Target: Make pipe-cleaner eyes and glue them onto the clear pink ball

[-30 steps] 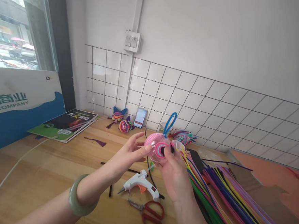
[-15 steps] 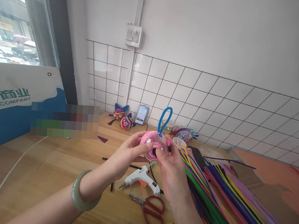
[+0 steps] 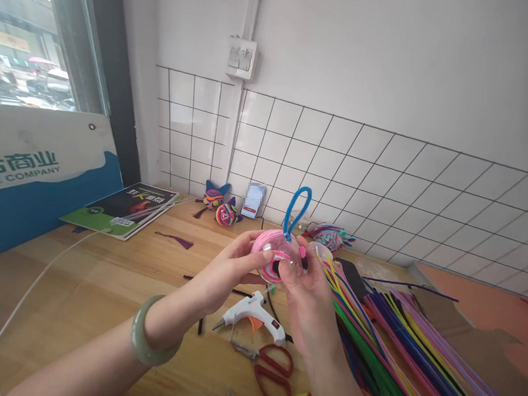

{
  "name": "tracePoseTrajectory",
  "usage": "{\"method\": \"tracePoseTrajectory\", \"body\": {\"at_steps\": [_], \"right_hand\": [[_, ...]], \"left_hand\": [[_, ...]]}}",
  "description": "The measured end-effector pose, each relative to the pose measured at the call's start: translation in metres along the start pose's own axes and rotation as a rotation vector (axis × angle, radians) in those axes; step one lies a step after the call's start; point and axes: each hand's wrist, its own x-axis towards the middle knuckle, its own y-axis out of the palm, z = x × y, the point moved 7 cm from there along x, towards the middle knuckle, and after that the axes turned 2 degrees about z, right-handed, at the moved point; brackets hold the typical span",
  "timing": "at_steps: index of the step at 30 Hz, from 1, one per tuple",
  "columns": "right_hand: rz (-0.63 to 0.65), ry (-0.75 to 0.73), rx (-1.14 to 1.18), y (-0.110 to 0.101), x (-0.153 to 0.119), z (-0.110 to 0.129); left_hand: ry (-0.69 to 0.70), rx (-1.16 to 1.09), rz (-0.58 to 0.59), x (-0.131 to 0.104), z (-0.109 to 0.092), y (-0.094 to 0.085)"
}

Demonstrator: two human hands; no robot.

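Observation:
Between both hands, above the table, is a clear round ornament (image 3: 283, 246) partly covered with pink pipe cleaner coils, with a black and pale round patch on its near side. A blue pipe cleaner loop (image 3: 297, 209) stands up from its top. My left hand (image 3: 236, 262) grips its left side, thumb across the front. Gripping the right side, my right hand (image 3: 307, 285) presses its thumb close to the dark patch. Below the hands lie a white glue gun (image 3: 253, 315) and red-handled scissors (image 3: 270, 367).
Bundles of coloured pipe cleaners (image 3: 398, 346) spread over the right side. Two finished ornaments (image 3: 227, 212) and a phone (image 3: 253, 201) stand by the wall. A purple tassel (image 3: 179, 240) and a booklet (image 3: 123, 209) lie at left, beside a white cable (image 3: 36, 284).
The view has shifted slightly, so most things appear a little further right. Both hands keep their hold on the ornament, with barely any change in grip.

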Motion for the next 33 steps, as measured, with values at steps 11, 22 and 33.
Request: {"method": "tracePoseTrajectory", "body": {"at_steps": [11,22,33], "right_hand": [[0.046,-0.046,-0.005,0.0027,-0.0024,0.0063],[0.048,-0.060,-0.022,0.0014,-0.0026,0.0061],[0.042,-0.051,-0.033,0.0007,-0.0024,0.0056]], "left_hand": [[0.010,0.008,0.033,-0.0024,-0.0048,0.0024],[0.008,0.019,0.051,-0.0020,-0.0048,0.0022],[0.014,0.014,0.072,-0.0021,-0.0054,0.0026]]}}
